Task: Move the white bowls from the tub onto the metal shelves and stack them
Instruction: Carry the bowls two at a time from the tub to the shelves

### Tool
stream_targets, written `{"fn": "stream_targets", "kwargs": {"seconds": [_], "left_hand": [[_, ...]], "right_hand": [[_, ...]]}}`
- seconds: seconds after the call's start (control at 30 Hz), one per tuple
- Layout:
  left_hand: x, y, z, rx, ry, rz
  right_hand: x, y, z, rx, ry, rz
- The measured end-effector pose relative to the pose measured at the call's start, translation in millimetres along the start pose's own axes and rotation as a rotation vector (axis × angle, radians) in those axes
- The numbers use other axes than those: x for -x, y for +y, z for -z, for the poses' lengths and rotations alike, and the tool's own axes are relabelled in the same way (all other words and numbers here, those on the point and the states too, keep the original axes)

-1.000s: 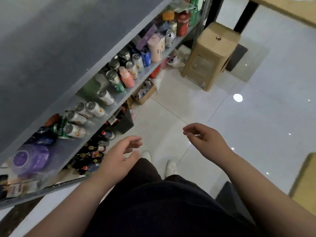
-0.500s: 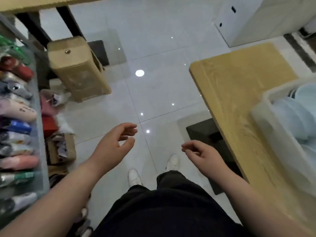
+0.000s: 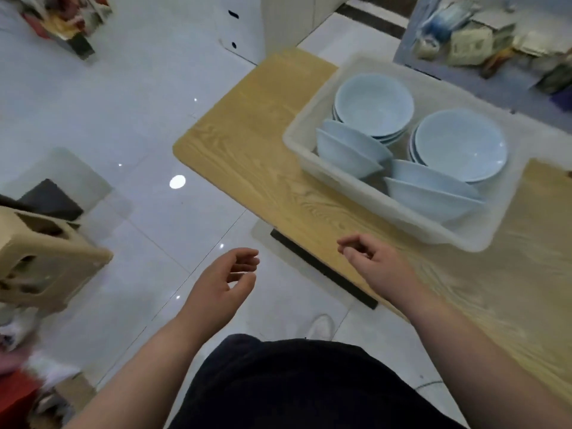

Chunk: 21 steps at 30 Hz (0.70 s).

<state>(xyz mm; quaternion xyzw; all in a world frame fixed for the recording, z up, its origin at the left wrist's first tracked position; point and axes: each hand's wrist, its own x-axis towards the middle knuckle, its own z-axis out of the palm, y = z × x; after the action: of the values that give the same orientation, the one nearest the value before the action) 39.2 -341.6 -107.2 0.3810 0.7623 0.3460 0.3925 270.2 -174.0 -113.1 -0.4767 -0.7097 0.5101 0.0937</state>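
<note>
I hold both hands empty, fingers loosely curled: left hand (image 3: pixel 227 280) over the floor (image 3: pixel 123 103), right hand (image 3: pixel 368 261) above the tabletop (image 3: pixel 253 150) edge, near the tub (image 3: pixel 371 201). The white bowls (image 3: pixel 374 102) sit inside it in 2 upright stacks, with others tilted against the near wall, probably to save space.

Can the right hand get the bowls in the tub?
Probably yes: the right hand hovers empty just short of the open tub, with only bare table between it and the nearest bowls.
</note>
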Motion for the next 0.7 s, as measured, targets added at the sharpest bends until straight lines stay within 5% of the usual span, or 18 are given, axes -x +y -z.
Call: {"fn": "stream_targets", "kwargs": {"seconds": [0.37, 0.7], "left_hand": [[-140.4, 86.6, -21.1, -0.088, -0.046, -0.182], [-338.1, 175.5, -77.7, -0.463, -0.298, -0.643]], "right_hand": [[-21.8, 40.4, 75.6, -0.134, 0.313, -0.087], [-123.2, 27.1, 158.2, 0.277, 0.645, -0.138]]}}
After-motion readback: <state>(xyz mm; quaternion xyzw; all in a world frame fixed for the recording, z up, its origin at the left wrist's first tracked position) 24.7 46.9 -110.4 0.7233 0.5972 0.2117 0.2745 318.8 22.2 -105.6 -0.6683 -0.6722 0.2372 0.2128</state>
